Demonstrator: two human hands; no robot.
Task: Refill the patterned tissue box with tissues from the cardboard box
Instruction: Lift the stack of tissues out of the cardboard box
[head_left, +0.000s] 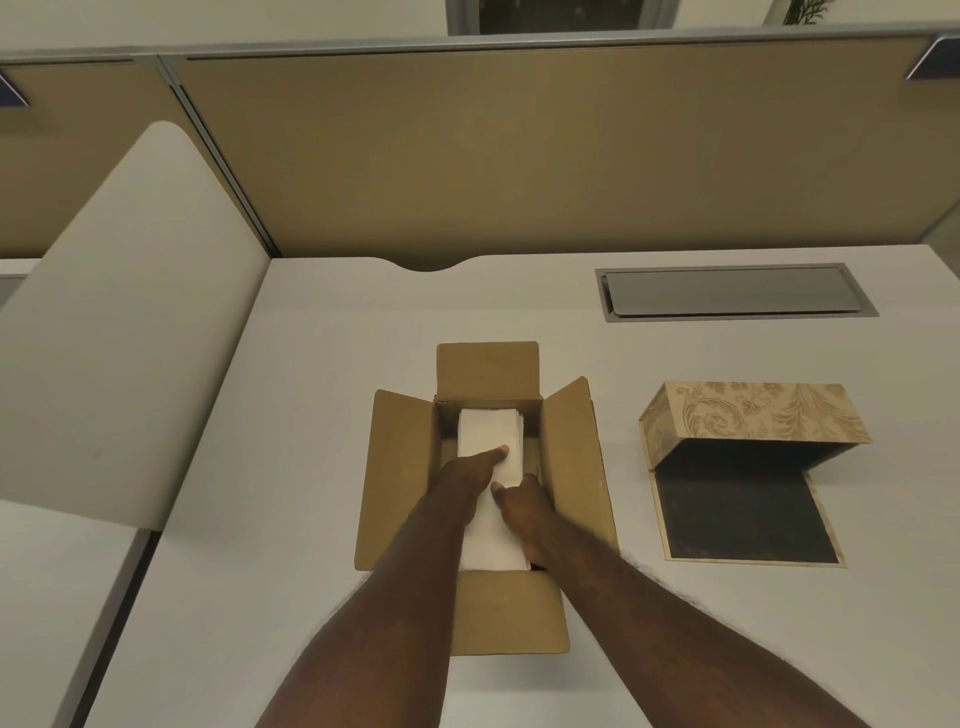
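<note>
An open cardboard box (400, 467) sits mid-desk with its four flaps spread out. Inside lies a white stack of tissues (491, 431). Both my hands are down in the box. My left hand (467, 483) holds the stack's left side with its thumb on top, and my right hand (522, 512) grips the right side. The fingers below the stack are hidden. The patterned tissue box (753, 415), beige with gold scrollwork, lies to the right of the cardboard box. It is open, and its dark-lined flap (743, 519) lies flat on the desk toward me.
A grey cable hatch (737, 293) is set into the white desk (291, 519) behind the patterned box. A tan partition wall (519, 156) closes the back. A white curved divider (114, 312) stands along the desk's left side.
</note>
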